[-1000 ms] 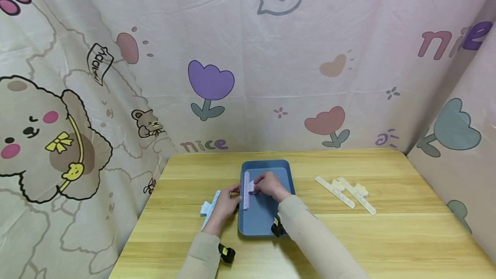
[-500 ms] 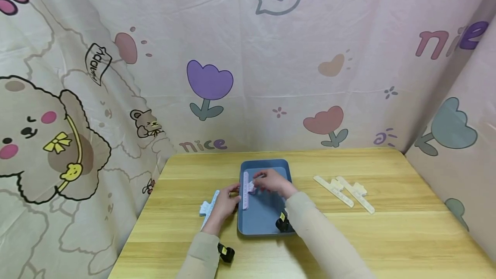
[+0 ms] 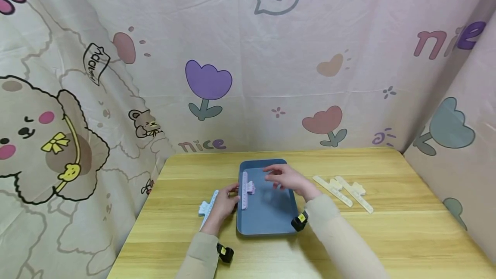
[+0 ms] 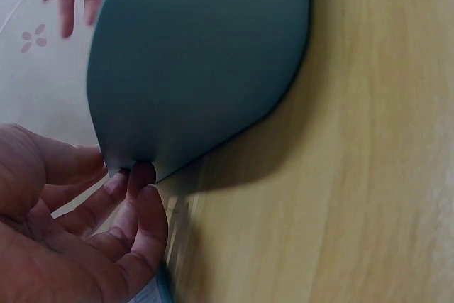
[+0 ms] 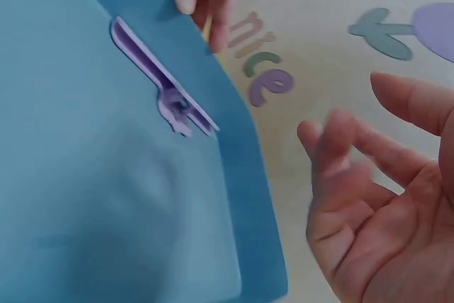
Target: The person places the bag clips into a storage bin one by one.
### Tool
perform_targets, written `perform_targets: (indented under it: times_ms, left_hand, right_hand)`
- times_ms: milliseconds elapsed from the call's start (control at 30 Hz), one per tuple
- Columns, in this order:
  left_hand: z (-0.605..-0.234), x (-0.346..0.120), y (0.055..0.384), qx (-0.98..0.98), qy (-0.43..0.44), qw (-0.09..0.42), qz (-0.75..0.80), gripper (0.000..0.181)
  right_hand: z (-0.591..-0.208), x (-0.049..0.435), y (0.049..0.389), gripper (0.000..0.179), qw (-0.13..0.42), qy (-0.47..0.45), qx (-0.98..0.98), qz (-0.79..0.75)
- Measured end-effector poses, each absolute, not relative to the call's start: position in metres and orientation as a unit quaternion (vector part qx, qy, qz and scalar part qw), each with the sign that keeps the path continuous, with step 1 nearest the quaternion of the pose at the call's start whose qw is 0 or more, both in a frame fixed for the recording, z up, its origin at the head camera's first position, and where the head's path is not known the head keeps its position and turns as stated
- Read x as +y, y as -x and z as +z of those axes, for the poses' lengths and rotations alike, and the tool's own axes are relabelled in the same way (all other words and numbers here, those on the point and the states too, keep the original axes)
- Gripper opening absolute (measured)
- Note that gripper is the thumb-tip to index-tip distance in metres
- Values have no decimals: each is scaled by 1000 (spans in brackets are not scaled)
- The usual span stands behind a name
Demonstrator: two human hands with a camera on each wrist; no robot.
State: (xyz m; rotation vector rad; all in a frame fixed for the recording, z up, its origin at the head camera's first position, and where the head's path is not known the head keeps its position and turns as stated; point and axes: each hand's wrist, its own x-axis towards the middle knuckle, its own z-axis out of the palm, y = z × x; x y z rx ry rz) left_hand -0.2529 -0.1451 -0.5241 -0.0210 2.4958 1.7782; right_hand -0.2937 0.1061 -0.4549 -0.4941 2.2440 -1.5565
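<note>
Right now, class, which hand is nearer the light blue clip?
Left. The left hand grips the tray close beside the light blue clip; the right hand is farther off, over the tray's far side from it.

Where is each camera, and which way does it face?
Head: worn there, facing forward and down at the blue tray; left grip, right grip, sleeves show.
Left wrist: worn there, facing tray and table; both grips show.
Right wrist: worn there, facing tray and purple clip; both grips show.
Head and right wrist share the clip.
</note>
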Motion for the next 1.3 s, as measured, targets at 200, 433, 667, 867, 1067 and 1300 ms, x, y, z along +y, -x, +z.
perform_targets:
  times_ms: [200,433,667,867,1067,1300]
  left_hand:
    - [-525,-146,252,810,6,35,586,45]
    - [-525,-146,253,810,2,36,586,45]
    - [-526,-146,254,812,8,38,582,45]
    - [-526,-145,253,810,4,36,585,45]
    - [-525,-145,253,808,6,37,588,45]
    - [-523,-144,252,812,8,37,582,45]
  right_hand:
    - [-460,133,284,42,183,157,782,-575]
    - [-467,169,272,46,175,128,766,-606]
    - [-474,212,268,47,150,80,774,-610]
    - [-477,246,267,49,122,43,787,-603]
    - [-483,273,266,54,105,19,795,-597]
    - [-490,291,266,56,95,-10,793,-602]
